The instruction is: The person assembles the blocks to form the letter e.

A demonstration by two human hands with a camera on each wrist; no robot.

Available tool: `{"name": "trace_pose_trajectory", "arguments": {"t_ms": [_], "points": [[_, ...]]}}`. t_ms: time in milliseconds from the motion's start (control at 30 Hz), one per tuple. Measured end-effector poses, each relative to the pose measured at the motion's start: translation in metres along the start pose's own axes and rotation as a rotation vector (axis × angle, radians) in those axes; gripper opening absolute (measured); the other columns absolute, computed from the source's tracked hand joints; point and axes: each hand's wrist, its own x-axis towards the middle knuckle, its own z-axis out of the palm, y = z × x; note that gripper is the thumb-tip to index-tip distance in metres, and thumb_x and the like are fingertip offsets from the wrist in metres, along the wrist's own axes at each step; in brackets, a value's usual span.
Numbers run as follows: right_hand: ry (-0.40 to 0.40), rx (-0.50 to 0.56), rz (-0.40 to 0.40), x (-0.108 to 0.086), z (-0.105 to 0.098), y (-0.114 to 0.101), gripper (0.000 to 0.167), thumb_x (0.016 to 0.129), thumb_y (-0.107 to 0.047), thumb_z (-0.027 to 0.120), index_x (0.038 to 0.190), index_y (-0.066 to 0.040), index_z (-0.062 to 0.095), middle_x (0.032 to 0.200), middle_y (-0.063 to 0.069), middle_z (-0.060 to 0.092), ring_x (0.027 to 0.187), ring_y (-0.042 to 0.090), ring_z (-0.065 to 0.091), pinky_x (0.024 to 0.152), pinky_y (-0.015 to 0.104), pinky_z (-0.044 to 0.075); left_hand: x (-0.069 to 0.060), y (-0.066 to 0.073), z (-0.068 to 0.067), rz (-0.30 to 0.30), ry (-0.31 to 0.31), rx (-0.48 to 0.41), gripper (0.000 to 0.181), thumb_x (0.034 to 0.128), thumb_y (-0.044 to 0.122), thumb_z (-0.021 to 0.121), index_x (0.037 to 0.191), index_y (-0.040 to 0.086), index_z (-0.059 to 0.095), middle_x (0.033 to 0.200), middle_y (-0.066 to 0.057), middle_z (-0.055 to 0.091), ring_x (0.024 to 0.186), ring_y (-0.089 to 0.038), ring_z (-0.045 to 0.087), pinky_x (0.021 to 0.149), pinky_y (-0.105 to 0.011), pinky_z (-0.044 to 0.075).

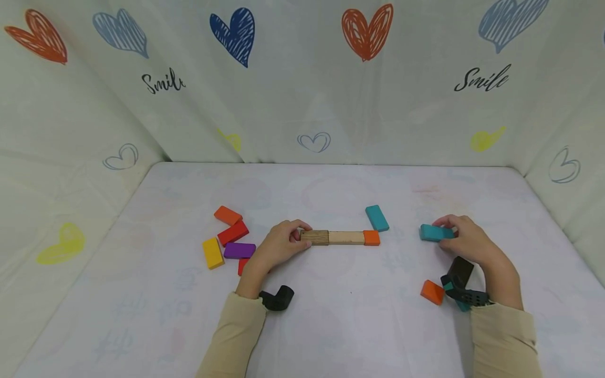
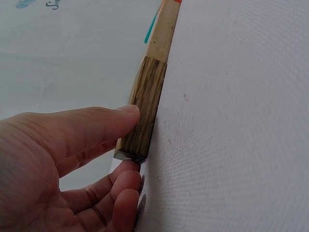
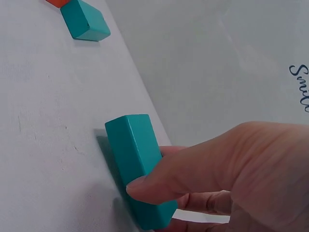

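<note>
My left hand [image 1: 282,244] pinches the left end of a dark wood-grain block [image 1: 315,238], thumb on its near side in the left wrist view [image 2: 147,104]. That block touches a pale wooden block [image 1: 346,238], which meets an orange block [image 1: 371,238] at the right, all in one row. A teal block [image 1: 376,218] lies slantwise just behind the orange one. At the right, my right hand [image 1: 468,241] pinches another teal block [image 1: 436,232] by its right end between thumb and fingers; the right wrist view shows this teal block [image 3: 137,164] close to the surface.
Left of my left hand lie an orange block [image 1: 228,215], red blocks [image 1: 233,232], a purple block [image 1: 239,250] and a yellow block [image 1: 213,253]. Near my right wrist are an orange block [image 1: 432,292], a dark block [image 1: 460,271] and a partly hidden teal block [image 1: 463,306].
</note>
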Motion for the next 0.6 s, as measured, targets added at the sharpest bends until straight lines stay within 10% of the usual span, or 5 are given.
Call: {"name": "trace_pose_trajectory", "arguments": {"t_ms": [600], "points": [[0.163, 0.047, -0.011, 0.009, 0.007, -0.028, 0.031, 0.093, -0.013, 0.051, 0.118, 0.005, 0.051, 0.104, 0.025, 0.053, 0.095, 0.036, 0.051, 0.072, 0.033, 0.041, 0.001, 0.001, 0.000, -0.008, -0.004, -0.007, 0.027, 0.0836, 0.015, 0.068, 0.110, 0.013, 0.063, 0.081, -0.005, 0.050, 0.070, -0.015, 0.044, 0.061, -0.024, 0.036]]}}
